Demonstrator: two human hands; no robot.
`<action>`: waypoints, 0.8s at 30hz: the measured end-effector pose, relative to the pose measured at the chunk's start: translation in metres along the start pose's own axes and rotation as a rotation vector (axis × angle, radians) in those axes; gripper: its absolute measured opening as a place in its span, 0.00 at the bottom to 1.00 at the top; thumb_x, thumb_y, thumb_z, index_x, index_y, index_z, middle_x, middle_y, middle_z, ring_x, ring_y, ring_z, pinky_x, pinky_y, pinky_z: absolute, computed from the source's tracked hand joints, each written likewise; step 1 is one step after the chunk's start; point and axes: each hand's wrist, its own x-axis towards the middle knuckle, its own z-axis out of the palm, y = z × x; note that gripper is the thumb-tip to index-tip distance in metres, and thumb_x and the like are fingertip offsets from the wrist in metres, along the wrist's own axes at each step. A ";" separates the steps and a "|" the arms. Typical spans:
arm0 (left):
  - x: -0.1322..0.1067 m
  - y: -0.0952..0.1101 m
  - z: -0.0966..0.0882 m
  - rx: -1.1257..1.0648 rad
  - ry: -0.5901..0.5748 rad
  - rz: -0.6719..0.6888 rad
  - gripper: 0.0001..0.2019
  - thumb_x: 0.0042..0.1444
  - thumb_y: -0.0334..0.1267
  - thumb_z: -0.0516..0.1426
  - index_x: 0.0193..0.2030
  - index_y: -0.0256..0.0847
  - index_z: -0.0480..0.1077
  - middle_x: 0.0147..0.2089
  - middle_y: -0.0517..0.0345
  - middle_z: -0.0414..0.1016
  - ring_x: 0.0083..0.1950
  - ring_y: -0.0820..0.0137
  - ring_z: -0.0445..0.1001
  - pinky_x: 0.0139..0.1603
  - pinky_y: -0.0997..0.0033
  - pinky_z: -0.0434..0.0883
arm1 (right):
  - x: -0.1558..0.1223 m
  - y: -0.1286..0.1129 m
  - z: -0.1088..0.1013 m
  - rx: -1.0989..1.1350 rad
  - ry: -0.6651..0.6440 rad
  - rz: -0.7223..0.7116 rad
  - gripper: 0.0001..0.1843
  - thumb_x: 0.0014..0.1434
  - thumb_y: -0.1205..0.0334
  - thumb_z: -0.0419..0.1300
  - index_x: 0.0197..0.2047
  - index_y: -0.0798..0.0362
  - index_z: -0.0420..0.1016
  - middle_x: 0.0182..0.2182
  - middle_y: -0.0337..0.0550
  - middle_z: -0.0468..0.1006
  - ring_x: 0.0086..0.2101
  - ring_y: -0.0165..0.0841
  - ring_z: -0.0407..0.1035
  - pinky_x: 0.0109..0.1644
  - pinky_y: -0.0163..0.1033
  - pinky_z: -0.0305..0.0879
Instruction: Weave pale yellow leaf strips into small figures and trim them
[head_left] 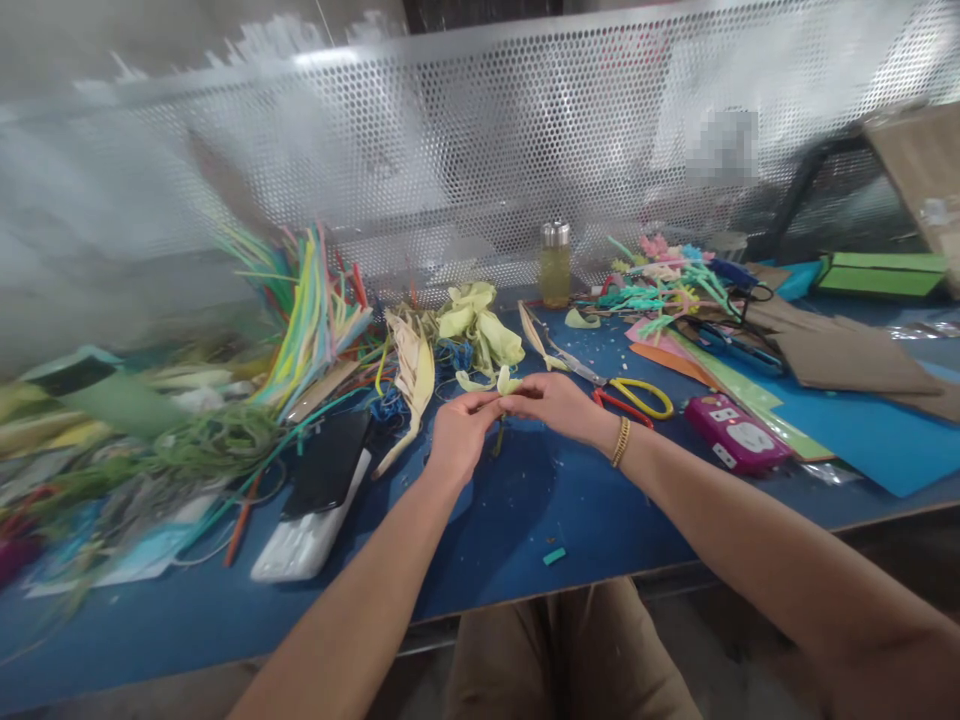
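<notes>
Over the middle of the blue table (525, 520), my left hand (463, 430) and my right hand (559, 405) meet with fingertips pinched together. Between them is a small pale yellow-green petal-like piece (507, 380) that sticks up above the fingers. A thin greenish stem seems to hang below, partly hidden by the hands. Just beyond lies a bunch of pale yellow petal-like pieces (480, 325). To the left of my left hand rests a dry, cream-coloured husk-like leaf (411, 375). Scissors (634, 395) with red and yellow handles lie right beside my right wrist.
Strips in many colours (307, 310) stand at the left, behind a black phone (328, 465) on a white packet. A glass bottle (555, 265) stands before the perforated metal panel (480, 150). On the right are a magenta box (735, 433), coloured paper (862, 430) and cardboard (855, 350).
</notes>
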 end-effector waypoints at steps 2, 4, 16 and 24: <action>-0.001 0.001 0.000 -0.006 -0.021 -0.003 0.18 0.40 0.47 0.68 0.36 0.37 0.79 0.29 0.56 0.77 0.30 0.71 0.69 0.33 0.71 0.65 | 0.000 -0.001 0.001 0.045 -0.017 -0.012 0.18 0.51 0.47 0.65 0.30 0.56 0.78 0.22 0.38 0.72 0.23 0.26 0.61 0.28 0.34 0.55; -0.002 0.003 -0.001 -0.027 -0.064 -0.021 0.19 0.40 0.46 0.69 0.38 0.37 0.79 0.34 0.54 0.79 0.34 0.69 0.72 0.38 0.70 0.68 | -0.001 -0.001 0.000 0.070 -0.029 -0.011 0.19 0.49 0.46 0.65 0.29 0.56 0.78 0.20 0.35 0.69 0.22 0.25 0.57 0.26 0.34 0.52; -0.004 0.015 -0.011 0.151 -0.156 0.022 0.30 0.39 0.41 0.70 0.48 0.40 0.66 0.36 0.54 0.78 0.37 0.64 0.76 0.39 0.66 0.68 | 0.001 -0.001 0.005 0.286 0.143 0.075 0.18 0.44 0.48 0.68 0.28 0.57 0.78 0.22 0.36 0.71 0.25 0.26 0.59 0.31 0.35 0.55; -0.001 0.010 -0.011 0.137 -0.118 -0.065 0.17 0.43 0.48 0.66 0.35 0.38 0.73 0.26 0.63 0.68 0.26 0.75 0.61 0.30 0.71 0.57 | 0.001 -0.001 0.004 0.333 0.200 0.080 0.19 0.42 0.49 0.70 0.28 0.57 0.77 0.22 0.35 0.70 0.26 0.26 0.60 0.35 0.37 0.57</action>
